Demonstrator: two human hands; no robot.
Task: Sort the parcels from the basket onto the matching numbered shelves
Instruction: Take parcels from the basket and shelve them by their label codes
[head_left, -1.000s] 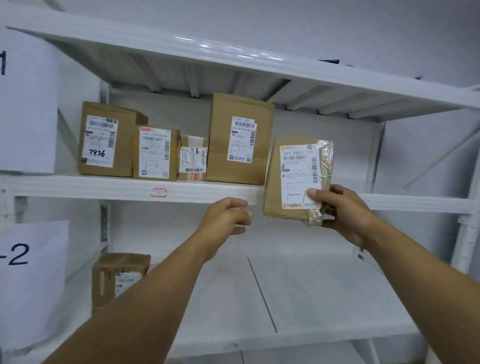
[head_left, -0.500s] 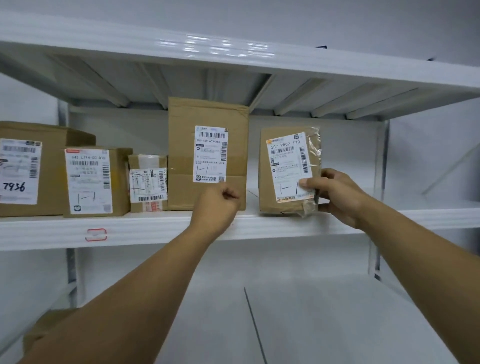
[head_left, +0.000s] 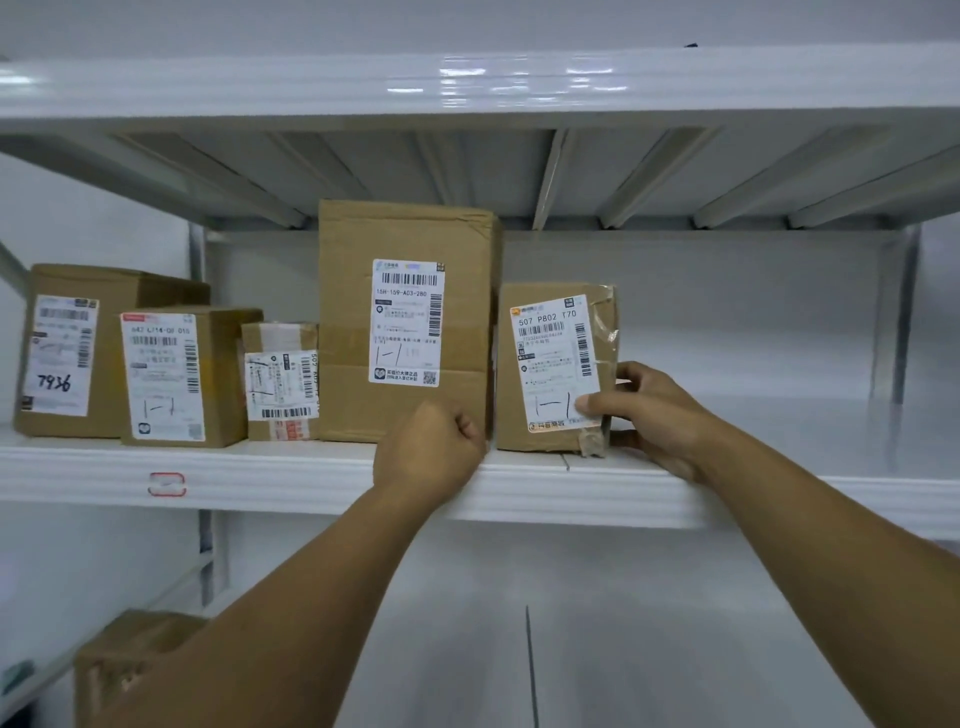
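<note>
A small brown parcel (head_left: 550, 364) with a white label marked 1-1 stands upright on the white shelf (head_left: 311, 473), right beside a tall brown box (head_left: 405, 322). My right hand (head_left: 649, 415) grips the parcel's right edge, thumb pressed on the label's lower corner. My left hand (head_left: 431, 457) is curled into a fist holding nothing, at the shelf's front edge just below the tall box.
Three more labelled boxes stand left of the tall one: a small taped box (head_left: 280, 384), a medium box (head_left: 176, 379) and one marked 7936 (head_left: 78, 353). Another brown parcel (head_left: 130, 660) sits on the lower shelf at bottom left. Bare shelf stretches right of the held parcel.
The parcel went from held in front of the shelf to standing on it beside the tall box. My left hand rose to the shelf edge. The view moved closer.
</note>
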